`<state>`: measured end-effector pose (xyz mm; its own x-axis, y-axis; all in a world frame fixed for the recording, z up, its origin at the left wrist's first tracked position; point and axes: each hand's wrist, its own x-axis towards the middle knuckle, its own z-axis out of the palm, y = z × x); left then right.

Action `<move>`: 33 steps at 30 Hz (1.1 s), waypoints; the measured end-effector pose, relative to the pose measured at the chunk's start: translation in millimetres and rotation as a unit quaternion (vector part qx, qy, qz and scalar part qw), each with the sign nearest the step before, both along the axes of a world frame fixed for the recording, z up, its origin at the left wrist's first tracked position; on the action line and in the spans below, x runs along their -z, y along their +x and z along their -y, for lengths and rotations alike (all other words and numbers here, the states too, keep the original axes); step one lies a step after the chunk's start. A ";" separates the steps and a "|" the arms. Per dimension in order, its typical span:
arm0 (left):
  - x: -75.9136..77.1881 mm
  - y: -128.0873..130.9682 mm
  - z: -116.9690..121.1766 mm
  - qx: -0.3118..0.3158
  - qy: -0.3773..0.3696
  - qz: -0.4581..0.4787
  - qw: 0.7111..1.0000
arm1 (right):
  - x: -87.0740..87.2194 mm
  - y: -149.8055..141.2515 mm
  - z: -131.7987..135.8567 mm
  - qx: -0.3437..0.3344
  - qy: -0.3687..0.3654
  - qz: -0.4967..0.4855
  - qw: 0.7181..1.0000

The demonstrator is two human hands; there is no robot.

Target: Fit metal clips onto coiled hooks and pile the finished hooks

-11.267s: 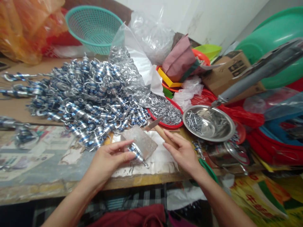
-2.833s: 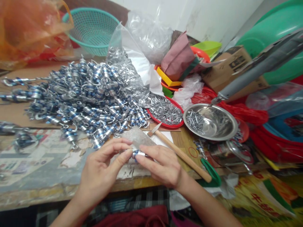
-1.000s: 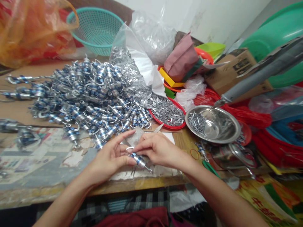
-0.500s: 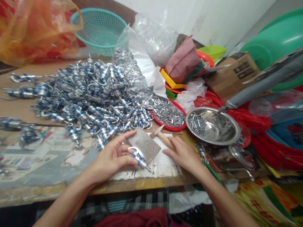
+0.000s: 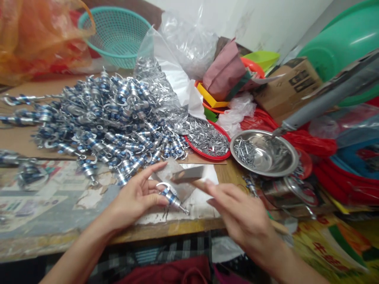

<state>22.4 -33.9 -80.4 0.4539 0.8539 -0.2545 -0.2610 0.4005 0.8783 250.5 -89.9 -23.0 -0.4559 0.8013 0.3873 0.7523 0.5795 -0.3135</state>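
Observation:
My left hand pinches a small blue-and-silver metal fitting and holds it down on a worn square metal plate near the table's front edge. My right hand is blurred by motion, and its fingers are closed round the wooden handle of a small hammer. The hammer's head hangs just above the plate, right of the fitting. A big heap of the same blue-and-silver fittings lies behind my left hand.
A red tray of small metal clips and a steel bowl with a few pins sit right of the heap. Behind are a teal basket, plastic bags, a cardboard box, a grey tool and a green basin.
My right hand has let go of the fitting, taken up the hammer from the table and lifted it over the plate. My left hand keeps the fitting in place.

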 end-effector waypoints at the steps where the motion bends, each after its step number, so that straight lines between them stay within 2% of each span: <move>1: 0.2 -0.3 0.1 -0.001 0.000 -0.004 1.000 | 3.2 -1.1 0.5 -0.007 -0.021 0.037 0.999; 3: 0.5 -0.7 0.3 -0.004 0.000 -0.008 1.000 | 9.3 -2.1 1.7 -0.004 -0.031 0.053 0.998; 6: -0.2 -0.6 0.2 -0.006 0.000 -0.010 1.000 | 14.0 -2.3 5.5 0.014 -0.009 -0.001 1.000; 9: -3.0 0.0 -0.1 -0.009 -0.004 -0.017 1.000 | 20.1 1.0 3.7 0.014 -0.062 -0.016 0.998; 12: -6.9 -0.1 0.5 -0.008 0.007 -0.058 0.998 | 35.3 12.0 -12.2 0.095 -0.093 -0.096 0.987; 14: -8.7 -1.3 1.6 -0.010 0.041 -0.118 0.992 | 47.1 21.1 -27.8 0.154 -0.114 -0.116 0.974; 18: -7.7 -6.0 4.0 -0.044 0.173 -0.248 0.952 | 57.4 30.8 -59.7 0.160 -0.167 -0.038 0.972; 22: -4.2 -9.4 6.2 -0.090 0.331 -0.310 0.887 | 48.0 33.5 -101.9 0.221 -0.091 0.079 0.968; 25: -3.9 -8.7 8.0 -0.111 0.398 -0.334 0.847 | 42.4 36.7 -139.3 0.259 -0.097 0.116 0.954; 29: -5.1 -5.9 9.9 -0.096 0.401 -0.339 0.846 | 44.2 37.3 -169.5 0.280 -0.127 0.142 0.941; 33: -6.7 -4.3 11.0 -0.108 0.382 -0.319 0.860 | 46.6 44.5 -174.3 0.270 -0.126 0.116 0.948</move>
<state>18.2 -44.9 -73.7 0.2393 0.9294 0.2808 0.3765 -0.3554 0.8555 295.0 84.3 -69.6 -0.0034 0.9957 0.0922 0.9835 0.0200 -0.1800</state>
